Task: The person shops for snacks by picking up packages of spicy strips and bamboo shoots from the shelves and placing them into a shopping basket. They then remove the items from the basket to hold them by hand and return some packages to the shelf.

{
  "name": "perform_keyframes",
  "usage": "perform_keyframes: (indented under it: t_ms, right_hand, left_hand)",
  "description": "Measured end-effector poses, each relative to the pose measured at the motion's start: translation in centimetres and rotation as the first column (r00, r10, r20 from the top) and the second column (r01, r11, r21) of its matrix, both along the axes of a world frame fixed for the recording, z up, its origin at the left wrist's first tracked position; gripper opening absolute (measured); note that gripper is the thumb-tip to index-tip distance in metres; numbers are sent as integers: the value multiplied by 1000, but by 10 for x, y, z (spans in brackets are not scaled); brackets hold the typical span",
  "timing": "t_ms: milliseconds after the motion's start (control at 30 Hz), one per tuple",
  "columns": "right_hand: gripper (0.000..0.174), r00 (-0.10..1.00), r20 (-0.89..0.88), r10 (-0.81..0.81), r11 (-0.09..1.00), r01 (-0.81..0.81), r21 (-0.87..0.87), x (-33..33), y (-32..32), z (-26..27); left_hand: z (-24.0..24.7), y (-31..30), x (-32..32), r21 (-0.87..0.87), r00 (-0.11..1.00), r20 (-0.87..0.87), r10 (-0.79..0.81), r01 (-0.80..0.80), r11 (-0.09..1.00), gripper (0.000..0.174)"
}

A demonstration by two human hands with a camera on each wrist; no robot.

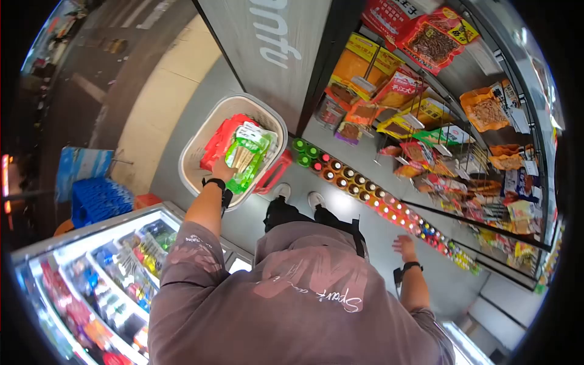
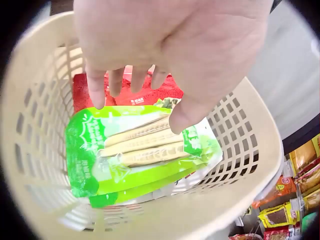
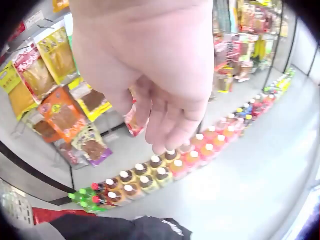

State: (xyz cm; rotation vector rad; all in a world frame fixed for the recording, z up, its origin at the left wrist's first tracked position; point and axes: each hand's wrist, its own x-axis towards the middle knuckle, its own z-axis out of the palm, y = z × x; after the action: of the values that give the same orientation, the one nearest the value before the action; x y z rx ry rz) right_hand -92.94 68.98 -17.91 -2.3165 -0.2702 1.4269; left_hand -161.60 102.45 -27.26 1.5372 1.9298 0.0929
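Note:
My left hand [image 1: 224, 170] reaches into a cream plastic shopping basket [image 2: 22, 165] with slatted walls. Fingers and thumb are spread over a green snack packet [image 2: 82, 160] whose clear window shows pale, stick-shaped pieces. In the left wrist view, the thumb tip overlaps the packet's window and the fingertips come down at its upper edge. Another green packet shows beneath it, and a red packet [image 2: 165, 91] lies behind. On the other side of my body, the right hand [image 1: 404, 247] hangs with loosely bent fingers and nothing in them.
Rows of drink bottles [image 1: 359, 182] line the floor along a rack of hanging snack packets [image 1: 432, 140]. A lit glass-topped display case [image 1: 100, 292] stands at left. A grey sign panel [image 1: 267, 55] rises beyond the basket; blue crates [image 1: 100, 201] sit further left.

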Motion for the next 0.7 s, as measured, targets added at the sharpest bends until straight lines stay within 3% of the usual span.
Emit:
perform_keyframes:
  t_ms: [100, 233, 333, 433, 467, 500, 533, 567, 633, 667, 700]
  right_hand:
    - [32, 989, -56, -139, 962, 121, -246, -43, -79, 24]
    - [34, 987, -157, -31, 879, -48, -474, -116, -88, 71]
    - [35, 995, -86, 43, 900, -76, -429, -141, -63, 81]
    - [30, 996, -13, 89, 983, -90, -157, -145, -35, 72]
    - [30, 997, -8, 76, 984, -77, -161, -153, -15, 77]
    - [31, 986, 57, 160, 984, -154, -91, -168, 12, 89]
    - [31, 962, 127, 241, 970, -240, -27, -182, 36, 99]
    - [31, 962, 129, 239, 971, -237, -30, -192, 53, 105]
    - [32, 943, 113, 312, 949, -315, 12, -212, 80, 114]
    - [32, 931, 99, 351, 935, -354, 3, -219, 88, 117]
    - [32, 931, 99, 351, 936, -353, 4, -224, 90, 115]
  left_hand:
    - [-41, 36, -6, 40, 997, 20, -75, 74, 996, 83]
    - [-27, 70, 9, -112, 995, 9, -95, 96, 989, 84]
    - [-12, 87, 21, -270, 992, -79, -100, 75, 960, 83]
    - [-25, 94, 19, -337, 990, -23, -139, 123, 933, 78]
    - [-35, 96, 16, -329, 983, 74, -169, 184, 926, 73]
    - [-44, 97, 16, -314, 966, 171, -195, 241, 918, 69]
    - [-53, 92, 21, -232, 975, 57, -216, 223, 947, 59]
    - [-46, 88, 27, -233, 974, 60, -218, 226, 946, 59]
    - [-22, 81, 37, -4, 978, -80, -191, 192, 981, 55]
    - [-30, 77, 34, -5, 978, -79, -192, 192, 981, 55]
    - [-43, 73, 30, 35, 991, 47, -124, 123, 992, 52]
